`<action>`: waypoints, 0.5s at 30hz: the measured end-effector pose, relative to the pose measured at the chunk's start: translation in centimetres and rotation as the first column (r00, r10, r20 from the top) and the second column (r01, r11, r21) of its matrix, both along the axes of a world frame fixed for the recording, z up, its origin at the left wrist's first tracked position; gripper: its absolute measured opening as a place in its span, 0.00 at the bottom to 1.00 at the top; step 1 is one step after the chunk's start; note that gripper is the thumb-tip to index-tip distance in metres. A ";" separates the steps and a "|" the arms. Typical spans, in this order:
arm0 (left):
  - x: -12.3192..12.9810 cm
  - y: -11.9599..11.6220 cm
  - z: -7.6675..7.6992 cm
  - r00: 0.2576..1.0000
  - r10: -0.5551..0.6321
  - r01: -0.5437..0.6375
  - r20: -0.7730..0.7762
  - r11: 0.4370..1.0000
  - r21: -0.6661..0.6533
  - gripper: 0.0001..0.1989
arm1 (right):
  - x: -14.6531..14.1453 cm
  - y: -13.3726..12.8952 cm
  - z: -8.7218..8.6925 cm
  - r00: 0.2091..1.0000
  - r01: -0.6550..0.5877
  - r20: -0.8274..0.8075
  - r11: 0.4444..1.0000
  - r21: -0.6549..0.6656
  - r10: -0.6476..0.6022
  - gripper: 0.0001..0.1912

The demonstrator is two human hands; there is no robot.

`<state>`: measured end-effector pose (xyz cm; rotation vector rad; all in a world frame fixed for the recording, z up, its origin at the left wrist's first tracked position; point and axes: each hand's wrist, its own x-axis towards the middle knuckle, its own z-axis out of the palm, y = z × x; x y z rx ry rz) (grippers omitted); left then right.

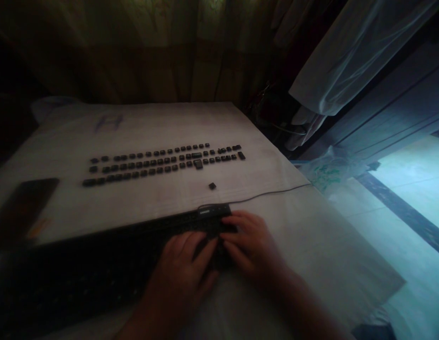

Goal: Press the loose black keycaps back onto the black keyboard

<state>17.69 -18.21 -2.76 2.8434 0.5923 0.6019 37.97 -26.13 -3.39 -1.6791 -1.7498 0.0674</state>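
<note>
A long black keyboard point(99, 264) lies slantwise along the near side of the table and runs out of view at the left. Over its right end is my left hand point(182, 264), its index finger and thumb stretched toward the keys. From the right comes my right hand point(249, 241), fingers spread apart, tips on the keyboard's right end. The fingertips of both hands nearly meet there; whether a key is between them is too dark and blurred to tell. One loose black keycap point(212, 186) lies just beyond the keyboard.
Several loose keycaps point(147, 164) stand in rows across the table point(163, 123). A black cable point(269, 192) runs from the keyboard over the right edge. At left lies a dark flat object point(26, 203). Curtains point(134, 56) hang behind; a clear plastic bag point(324, 170) is at right.
</note>
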 end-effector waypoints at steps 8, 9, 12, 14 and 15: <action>0.3 -0.1 0.1 1.000 -0.005 0.005 0.009 1.000 0.007 0.16 | -0.1 0.1 -0.1 1.000 -0.021 -0.007 1.000 0.000 0.021 0.12; 0.3 -0.1 0.1 1.000 -0.004 0.004 0.007 1.000 0.003 0.16 | -0.1 0.1 -0.1 1.000 -0.022 -0.006 1.000 0.001 0.022 0.12; 0.2 -0.1 -0.1 1.000 0.003 -0.003 0.010 1.000 -0.001 0.15 | -0.1 0.1 -0.1 1.000 -0.023 -0.003 1.000 0.014 0.023 0.11; 0.1 -0.1 -0.1 1.000 0.004 -0.004 0.013 1.000 0.003 0.16 | 0.0 0.1 -0.2 1.000 -0.019 -0.015 0.999 0.031 0.019 0.11; 0.1 -0.1 -0.1 1.000 0.001 -0.001 0.015 1.000 0.008 0.16 | 0.0 0.2 -0.2 1.000 -0.009 -0.028 0.999 0.044 0.011 0.11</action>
